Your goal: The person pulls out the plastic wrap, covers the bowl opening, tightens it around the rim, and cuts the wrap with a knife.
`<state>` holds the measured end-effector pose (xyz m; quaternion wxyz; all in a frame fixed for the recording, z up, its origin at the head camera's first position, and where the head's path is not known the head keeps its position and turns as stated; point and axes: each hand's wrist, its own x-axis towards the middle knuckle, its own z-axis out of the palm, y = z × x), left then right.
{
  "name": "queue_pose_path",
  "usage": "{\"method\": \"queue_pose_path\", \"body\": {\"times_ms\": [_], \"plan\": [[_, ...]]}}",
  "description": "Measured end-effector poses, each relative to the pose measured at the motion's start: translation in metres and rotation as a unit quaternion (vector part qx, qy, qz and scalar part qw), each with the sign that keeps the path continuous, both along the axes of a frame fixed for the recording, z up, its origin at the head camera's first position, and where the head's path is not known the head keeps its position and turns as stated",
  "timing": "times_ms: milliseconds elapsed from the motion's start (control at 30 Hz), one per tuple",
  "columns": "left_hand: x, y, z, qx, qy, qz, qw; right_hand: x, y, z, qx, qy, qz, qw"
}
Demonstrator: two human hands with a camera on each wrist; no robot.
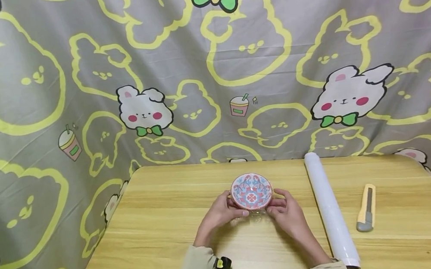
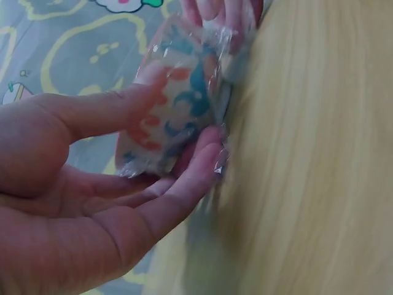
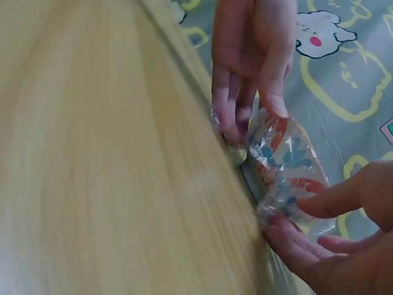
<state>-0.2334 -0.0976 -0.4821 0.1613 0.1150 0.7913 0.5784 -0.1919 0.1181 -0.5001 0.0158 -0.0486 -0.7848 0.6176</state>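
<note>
A small bowl [image 1: 251, 191] with a red, blue and white pattern is held up over the table, its inside turned towards the head camera. Crinkled clear plastic film [image 3: 279, 206] covers its outside and bunches below it. My left hand [image 1: 221, 212] grips the bowl's left side; in the left wrist view the thumb lies on the patterned outer wall, with fingers underneath. On the opposite side my right hand [image 1: 288, 212] holds bowl and film, and the right wrist view shows its thumb and fingers pinching the wrapped edge.
A long white roll [image 1: 332, 210], seemingly of plastic film, lies lengthwise to the right of the hands. Beyond it is a yellow and grey utility knife [image 1: 367, 208]. The wooden table [image 1: 162, 226] ends at a patterned curtain [image 1: 178, 69] behind and at the left.
</note>
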Motion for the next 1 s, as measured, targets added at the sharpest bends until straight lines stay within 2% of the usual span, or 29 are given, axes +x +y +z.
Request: {"method": "queue_pose_path", "body": {"times_ms": [133,367,467,567,633,733,833,900,1000], "plan": [[0.001,0.008,-0.004,0.013,0.022,0.016,0.9995,0.001,-0.005,0.0,-0.095,-0.022,0.007,0.9952],[0.001,0.021,-0.011,0.02,0.057,0.049,0.997,0.003,-0.01,-0.002,-0.151,-0.047,-0.011,0.9874],[0.002,0.024,-0.014,-0.012,0.081,0.075,0.9938,0.003,-0.011,-0.001,-0.196,-0.066,-0.009,0.9783],[0.002,0.028,-0.018,-0.057,0.118,0.109,0.9854,0.003,-0.01,0.0,-0.242,-0.092,0.004,0.9658],[0.003,0.031,-0.019,-0.083,0.135,0.134,0.9781,0.003,-0.008,0.001,-0.254,-0.105,0.009,0.9613],[0.002,0.032,-0.021,-0.099,0.143,0.16,0.9717,0.002,-0.005,0.002,-0.229,-0.104,0.006,0.9678],[0.0,0.032,-0.022,-0.102,0.139,0.168,0.9706,-0.001,-0.005,0.002,-0.161,-0.068,-0.011,0.9846],[-0.001,0.032,-0.023,-0.098,0.133,0.165,0.9723,-0.003,-0.004,0.001,-0.106,-0.034,-0.015,0.9936],[-0.003,0.03,-0.023,-0.068,0.113,0.156,0.9789,-0.005,-0.002,0.0,-0.044,0.003,-0.009,0.999]]}}
